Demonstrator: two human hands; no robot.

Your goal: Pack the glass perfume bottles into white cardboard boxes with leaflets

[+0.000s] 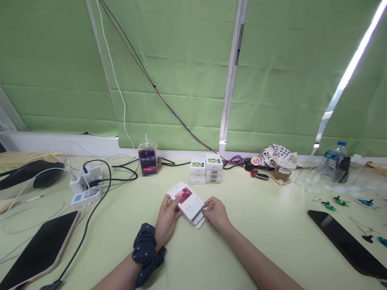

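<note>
My left hand (167, 217) grips the near-left side of a small white box with a red fruit picture (186, 200), held just above the pale green table (260, 241). A dark scrunchie (147, 251) sits on that wrist. My right hand (215, 214) pinches the box's lower right end, where a white flap or inner tray (201, 219) sticks out. Both hands are closed on the box.
Stacked white boxes (206, 170) stand behind the hands. A drink cup (148, 159) and a power strip with cables (86, 185) lie at back left, tablets at the near left (39, 249) and near right (347, 241), a water bottle (334, 159) and small green and blue parts (341, 201) at right.
</note>
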